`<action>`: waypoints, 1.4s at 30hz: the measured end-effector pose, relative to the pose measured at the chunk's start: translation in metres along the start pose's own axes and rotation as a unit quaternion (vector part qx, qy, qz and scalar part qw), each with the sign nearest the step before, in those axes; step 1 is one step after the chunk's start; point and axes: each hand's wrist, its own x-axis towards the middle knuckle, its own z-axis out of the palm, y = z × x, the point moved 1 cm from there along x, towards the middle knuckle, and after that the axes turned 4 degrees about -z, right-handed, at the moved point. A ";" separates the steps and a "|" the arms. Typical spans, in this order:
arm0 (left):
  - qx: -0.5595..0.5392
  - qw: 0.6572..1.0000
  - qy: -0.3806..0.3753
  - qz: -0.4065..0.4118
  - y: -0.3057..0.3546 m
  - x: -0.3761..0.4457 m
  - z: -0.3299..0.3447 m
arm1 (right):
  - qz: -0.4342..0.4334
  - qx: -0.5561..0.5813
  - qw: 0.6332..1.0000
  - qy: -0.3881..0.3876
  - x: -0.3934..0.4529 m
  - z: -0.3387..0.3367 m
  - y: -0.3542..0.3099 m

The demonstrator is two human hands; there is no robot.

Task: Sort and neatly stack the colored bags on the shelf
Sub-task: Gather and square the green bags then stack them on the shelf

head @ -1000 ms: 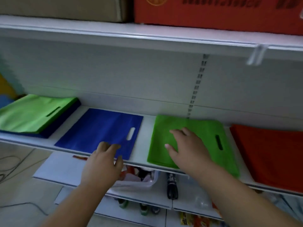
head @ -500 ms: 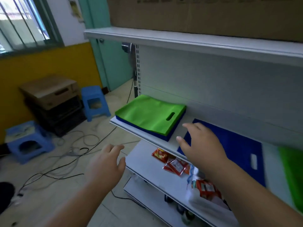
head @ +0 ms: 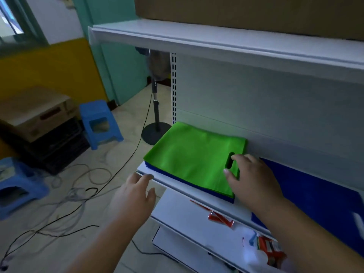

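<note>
A green bag (head: 193, 156) lies on top of a stack of blue bags (head: 189, 181) at the left end of the white shelf (head: 157, 179). My right hand (head: 254, 180) rests at the green bag's right edge, thumb and forefinger on either side of its handle slot (head: 229, 160). My left hand (head: 136, 192) hovers with spread fingers in front of the shelf's front edge, holding nothing. A single blue bag (head: 315, 192) lies flat to the right, partly behind my right arm.
An upper shelf (head: 216, 42) carries a cardboard box. Lower shelves (head: 187, 213) hold red snack packets (head: 220, 217). On the floor to the left are cables, two blue stools (head: 100, 123), a fan stand (head: 155, 131) and stacked boxes (head: 39, 119).
The view swung left from the middle bags to the shelf's left end. My right hand moved onto the green bag's handle slot; my left hand rose near the shelf edge.
</note>
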 end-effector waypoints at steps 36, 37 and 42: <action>-0.198 0.960 -0.198 -0.023 -0.052 0.076 0.010 | 0.190 0.118 0.974 0.047 -0.059 0.055 -0.035; -0.183 0.967 -0.175 -0.008 -0.046 0.070 0.009 | 0.170 0.092 0.979 0.067 -0.062 0.048 -0.033; -0.212 0.972 -0.093 0.037 0.007 0.033 0.012 | 0.160 0.043 0.972 0.165 -0.096 0.011 0.000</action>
